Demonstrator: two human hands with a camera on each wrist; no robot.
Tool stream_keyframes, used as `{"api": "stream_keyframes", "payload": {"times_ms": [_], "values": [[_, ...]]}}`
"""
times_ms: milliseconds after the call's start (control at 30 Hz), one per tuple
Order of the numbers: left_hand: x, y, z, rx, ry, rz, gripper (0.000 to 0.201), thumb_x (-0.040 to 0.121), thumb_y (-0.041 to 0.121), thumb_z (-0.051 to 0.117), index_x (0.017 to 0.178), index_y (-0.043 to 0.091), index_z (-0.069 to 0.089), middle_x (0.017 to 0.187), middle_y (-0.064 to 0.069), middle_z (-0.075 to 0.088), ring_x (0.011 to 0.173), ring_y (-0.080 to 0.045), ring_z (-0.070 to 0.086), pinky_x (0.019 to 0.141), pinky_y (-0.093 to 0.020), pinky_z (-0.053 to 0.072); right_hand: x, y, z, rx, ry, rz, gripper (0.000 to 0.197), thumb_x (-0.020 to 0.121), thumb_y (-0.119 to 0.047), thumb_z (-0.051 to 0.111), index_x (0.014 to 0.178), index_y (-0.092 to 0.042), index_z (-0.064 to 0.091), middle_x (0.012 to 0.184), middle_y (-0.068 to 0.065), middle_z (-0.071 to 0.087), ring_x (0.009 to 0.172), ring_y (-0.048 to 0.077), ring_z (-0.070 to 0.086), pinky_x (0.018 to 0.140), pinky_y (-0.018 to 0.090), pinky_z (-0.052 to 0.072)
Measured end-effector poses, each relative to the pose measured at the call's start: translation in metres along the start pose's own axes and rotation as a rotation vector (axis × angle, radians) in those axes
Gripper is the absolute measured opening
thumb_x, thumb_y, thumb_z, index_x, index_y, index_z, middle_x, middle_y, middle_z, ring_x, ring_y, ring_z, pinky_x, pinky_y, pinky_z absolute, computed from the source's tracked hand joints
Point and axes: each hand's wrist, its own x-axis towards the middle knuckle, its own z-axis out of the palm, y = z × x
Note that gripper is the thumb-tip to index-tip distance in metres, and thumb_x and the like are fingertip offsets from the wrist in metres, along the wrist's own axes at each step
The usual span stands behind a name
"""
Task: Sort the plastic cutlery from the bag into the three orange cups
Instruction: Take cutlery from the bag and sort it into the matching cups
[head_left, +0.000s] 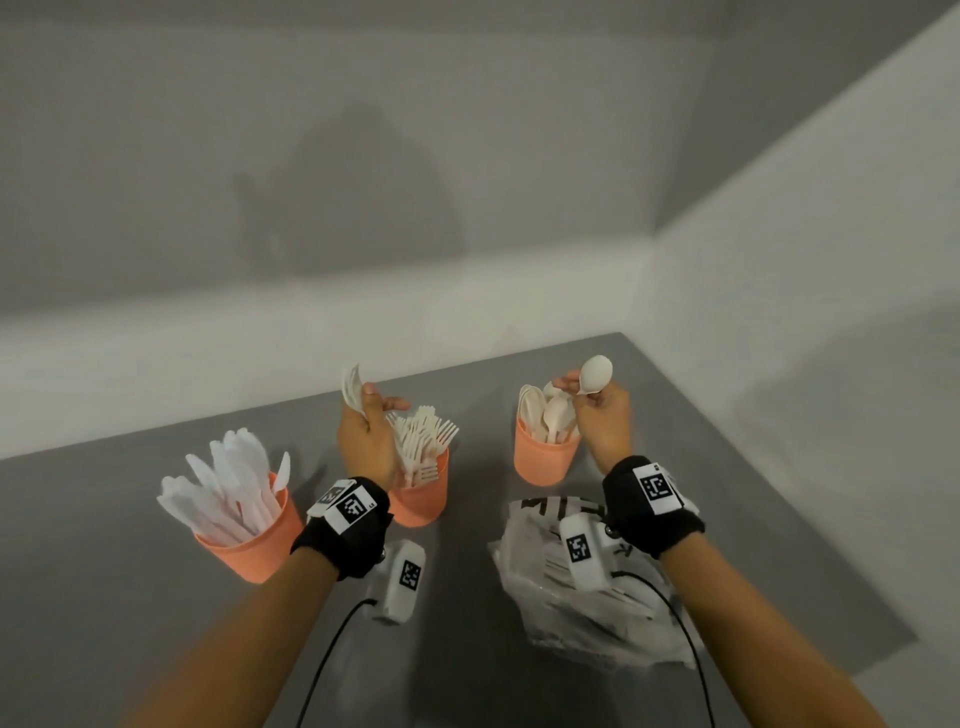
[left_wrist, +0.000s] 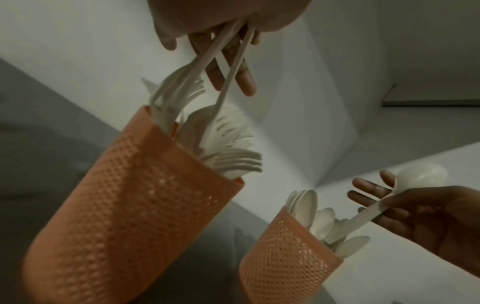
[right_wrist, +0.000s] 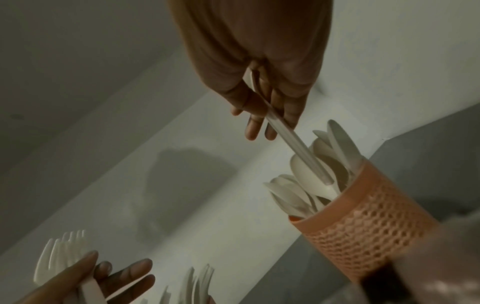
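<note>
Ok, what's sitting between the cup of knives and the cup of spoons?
In the head view, the cup of forks stands between the cup of knives and the cup of spoons, with the left hand over it.

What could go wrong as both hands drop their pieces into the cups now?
The fork cup is crowded with splayed tines, so the forks in the left hand could snag and spill. The right hand only pinches the spoon while its handle tip meets packed bowls in the spoon cup; it may slip or jam. The light knife cup already leans and could topple if bumped.
</note>
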Motion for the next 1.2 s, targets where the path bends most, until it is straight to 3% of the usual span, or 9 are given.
{"api": "stream_keyframes", "payload": {"times_ms": [67,167,333,500,600,767,900,1033,1200], "values": [[0.001,-0.005,-0.001,-0.030,0.007,-0.034,0.056,0.102,0.036,0.027,0.077,0.005,0.067,0.070,0.004,0.064,0.050,0.000,0.054,0.052,-0.015,0.042,0.000,0.005,0.002,0.005,0.001,0.024,0.021,0.083,0.015,0.050,0.097,0.003,0.060,0.093,0.014,0.064,0.078,0.009,0.061,0.072,0.019,0.050],[0.004,-0.009,0.001,-0.072,0.025,-0.054,0.054,0.102,0.032,0.026,0.092,-0.005,0.064,0.077,0.000,0.067,0.051,0.008,0.057,0.054,-0.008,0.044,0.000,0.010,0.003,-0.024,0.001,0.032,0.023,0.082,0.014,0.052,0.102,0.011,0.062,0.097,0.012,0.064,0.079,0.013,0.060,0.073,0.016,0.049],[0.004,-0.007,0.002,-0.092,0.034,-0.023,0.052,0.103,0.031,0.024,0.083,0.005,0.064,0.080,-0.006,0.067,0.049,0.007,0.053,0.051,-0.003,0.039,0.000,0.017,0.007,-0.040,0.029,0.040,0.024,0.083,0.016,0.046,0.094,0.001,0.062,0.096,0.010,0.064,0.084,0.016,0.060,0.080,0.022,0.049],[0.002,-0.028,-0.001,0.068,0.034,0.132,0.052,0.093,0.049,0.026,0.094,0.010,0.061,0.079,-0.007,0.061,0.067,-0.021,0.055,0.068,-0.033,0.045,0.003,0.030,0.009,-0.165,0.040,0.073,0.032,0.080,0.017,0.042,0.097,0.001,0.065,0.089,0.002,0.066,0.093,0.017,0.058,0.089,0.033,0.047],[-0.002,-0.041,-0.005,0.191,0.048,0.170,0.065,0.090,0.053,0.025,0.099,-0.003,0.057,0.092,-0.025,0.058,0.090,-0.039,0.055,0.081,-0.048,0.044,-0.001,0.031,0.007,-0.229,0.036,0.067,0.031,0.081,0.013,0.045,0.102,0.000,0.064,0.107,0.008,0.066,0.097,0.018,0.056,0.084,0.026,0.044],[-0.005,-0.034,-0.010,0.315,-0.062,0.192,0.052,0.087,0.040,0.033,0.103,-0.005,0.055,0.103,-0.023,0.055,0.101,-0.035,0.049,0.090,-0.032,0.035,-0.003,0.026,0.008,-0.332,0.013,-0.005,0.045,0.079,0.010,0.040,0.116,-0.008,0.057,0.102,0.007,0.060,0.088,0.020,0.053,0.061,0.007,0.039],[-0.002,-0.034,-0.009,0.316,-0.129,0.173,0.031,0.091,0.015,0.044,0.120,0.003,0.047,0.117,-0.019,0.053,0.108,-0.034,0.053,0.097,-0.048,0.043,0.000,0.025,0.012,-0.448,-0.019,-0.122,0.044,0.077,0.013,0.038,0.112,-0.001,0.061,0.120,0.015,0.059,0.112,0.028,0.055,0.094,0.025,0.042],[-0.003,-0.030,-0.008,0.371,-0.217,0.225,0.047,0.092,0.002,0.043,0.138,0.005,0.035,0.139,-0.015,0.041,0.128,-0.029,0.043,0.106,-0.029,0.031,-0.003,0.022,0.015,-0.688,-0.109,-0.203,0.042,0.083,-0.004,0.033,0.117,0.005,0.056,0.130,0.018,0.051,0.122,0.031,0.047,0.100,0.029,0.035],[-0.002,-0.018,-0.007,0.531,-0.288,0.397,0.050,0.095,0.008,0.040,0.144,0.015,0.031,0.151,-0.012,0.026,0.131,-0.030,0.041,0.096,-0.034,0.041,0.000,0.022,0.021,-1.151,-0.303,-0.223,0.051,0.097,-0.021,0.033,0.141,0.005,0.028,0.156,0.018,0.015,0.146,0.028,0.010,0.118,0.038,0.004]]}}
